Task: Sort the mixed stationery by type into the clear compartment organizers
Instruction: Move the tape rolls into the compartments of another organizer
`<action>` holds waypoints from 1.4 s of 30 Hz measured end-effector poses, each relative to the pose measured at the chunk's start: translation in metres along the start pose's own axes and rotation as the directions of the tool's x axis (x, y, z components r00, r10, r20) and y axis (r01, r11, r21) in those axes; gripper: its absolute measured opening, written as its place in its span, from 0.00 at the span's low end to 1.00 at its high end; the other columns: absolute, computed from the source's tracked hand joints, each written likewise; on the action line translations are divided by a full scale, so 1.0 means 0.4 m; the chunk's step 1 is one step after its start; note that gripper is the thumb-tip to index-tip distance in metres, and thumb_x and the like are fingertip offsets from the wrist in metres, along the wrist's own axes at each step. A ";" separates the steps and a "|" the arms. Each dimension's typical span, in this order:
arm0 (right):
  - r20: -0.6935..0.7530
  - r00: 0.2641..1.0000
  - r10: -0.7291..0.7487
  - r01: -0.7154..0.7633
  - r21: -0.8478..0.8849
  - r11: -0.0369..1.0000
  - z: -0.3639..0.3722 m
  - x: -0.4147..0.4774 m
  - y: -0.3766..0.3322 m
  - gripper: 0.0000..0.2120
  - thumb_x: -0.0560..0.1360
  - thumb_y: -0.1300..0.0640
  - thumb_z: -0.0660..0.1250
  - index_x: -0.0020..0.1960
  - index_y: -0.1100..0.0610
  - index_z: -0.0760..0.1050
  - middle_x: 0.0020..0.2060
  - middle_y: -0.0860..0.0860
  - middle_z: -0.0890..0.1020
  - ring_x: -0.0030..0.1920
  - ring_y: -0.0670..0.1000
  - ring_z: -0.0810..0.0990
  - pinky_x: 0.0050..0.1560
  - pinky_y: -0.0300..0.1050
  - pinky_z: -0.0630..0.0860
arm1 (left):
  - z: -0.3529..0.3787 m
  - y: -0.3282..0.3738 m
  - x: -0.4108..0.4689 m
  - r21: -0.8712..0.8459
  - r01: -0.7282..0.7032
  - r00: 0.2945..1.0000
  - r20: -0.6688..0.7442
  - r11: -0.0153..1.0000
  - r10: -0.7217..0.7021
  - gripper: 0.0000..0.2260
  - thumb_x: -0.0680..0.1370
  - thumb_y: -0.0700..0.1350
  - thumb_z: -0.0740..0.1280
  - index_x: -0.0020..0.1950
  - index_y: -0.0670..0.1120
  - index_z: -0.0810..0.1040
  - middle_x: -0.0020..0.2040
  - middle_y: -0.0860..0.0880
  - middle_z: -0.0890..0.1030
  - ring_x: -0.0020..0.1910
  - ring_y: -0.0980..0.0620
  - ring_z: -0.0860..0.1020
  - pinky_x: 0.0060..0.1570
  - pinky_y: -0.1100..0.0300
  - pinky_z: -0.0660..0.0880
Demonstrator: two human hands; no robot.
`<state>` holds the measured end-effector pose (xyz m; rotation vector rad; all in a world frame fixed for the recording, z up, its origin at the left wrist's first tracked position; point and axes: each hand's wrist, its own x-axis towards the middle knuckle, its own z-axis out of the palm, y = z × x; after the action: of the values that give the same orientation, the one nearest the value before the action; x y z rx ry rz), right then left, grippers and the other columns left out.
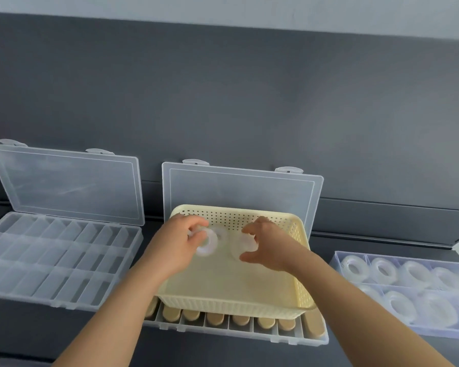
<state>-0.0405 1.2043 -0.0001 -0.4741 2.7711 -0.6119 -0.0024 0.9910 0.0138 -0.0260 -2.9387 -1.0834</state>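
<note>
Yellow basket [236, 282] is sitting atop middle organizer [223, 332], half-hiding wooden sticks [215, 317]; left hand [175, 242] is pinching tape roll [210, 246], right hand [272, 246] is gripping second roll [237, 246].

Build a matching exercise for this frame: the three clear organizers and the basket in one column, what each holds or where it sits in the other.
Things:
1. left organizer
2. middle organizer
3. right organizer
4. yellow basket

States:
A. holds clear tape rolls
B. sits on top of another container
C. compartments show nothing inside
D. holds tan rounded pieces

Pairs: 1-C, 2-D, 3-A, 4-B
</note>
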 end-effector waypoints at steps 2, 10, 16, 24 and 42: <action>-0.059 0.998 -0.031 0.035 0.059 0.998 -0.034 -0.039 0.007 0.24 0.69 0.47 0.74 0.62 0.51 0.75 0.49 0.44 0.75 0.46 0.47 0.74 0.49 0.41 0.74 | 0.007 0.029 -0.014 -0.314 0.066 0.998 0.012 0.947 -0.066 0.10 0.81 0.44 0.62 0.57 0.54 0.79 0.53 0.54 0.77 0.48 0.54 0.79 0.47 0.57 0.81; -0.248 0.960 0.129 -0.015 0.415 0.910 -0.156 -0.258 0.145 0.17 0.68 0.51 0.75 0.56 0.47 0.76 0.46 0.40 0.81 0.45 0.41 0.81 0.49 0.37 0.80 | 0.120 0.251 -0.053 -0.900 0.351 0.936 0.338 0.260 -0.092 0.09 0.77 0.41 0.65 0.56 0.43 0.80 0.51 0.43 0.81 0.44 0.49 0.79 0.35 0.60 0.78; -0.301 0.898 0.321 -0.091 0.587 0.804 -0.234 -0.438 0.343 0.16 0.67 0.55 0.76 0.52 0.48 0.78 0.42 0.43 0.84 0.43 0.43 0.83 0.44 0.36 0.79 | 0.287 0.455 -0.082 -0.811 0.381 0.896 0.442 0.445 0.039 0.19 0.68 0.37 0.74 0.58 0.46 0.78 0.52 0.46 0.82 0.46 0.51 0.82 0.41 0.62 0.78; -0.327 0.812 0.484 -0.210 0.609 0.765 -0.330 -0.645 0.656 0.14 0.69 0.54 0.75 0.52 0.45 0.76 0.44 0.44 0.84 0.43 0.41 0.83 0.47 0.39 0.81 | 0.567 0.699 -0.099 -0.590 0.048 0.897 0.379 0.806 0.225 0.17 0.70 0.46 0.75 0.55 0.59 0.77 0.49 0.61 0.81 0.49 0.61 0.80 0.43 0.66 0.77; -0.266 0.844 0.465 -0.206 0.640 0.741 -0.331 -0.700 0.889 0.18 0.68 0.55 0.75 0.56 0.50 0.77 0.45 0.45 0.84 0.43 0.44 0.83 0.48 0.41 0.81 | 0.812 0.827 -0.036 0.047 -0.416 0.775 0.542 0.908 0.327 0.24 0.71 0.45 0.74 0.65 0.54 0.74 0.62 0.60 0.71 0.52 0.57 0.71 0.53 0.62 0.71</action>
<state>0.0813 1.6599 0.0085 0.3511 2.6870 -1.5515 0.0172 1.4530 -0.0188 -1.0221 -3.2382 -0.8716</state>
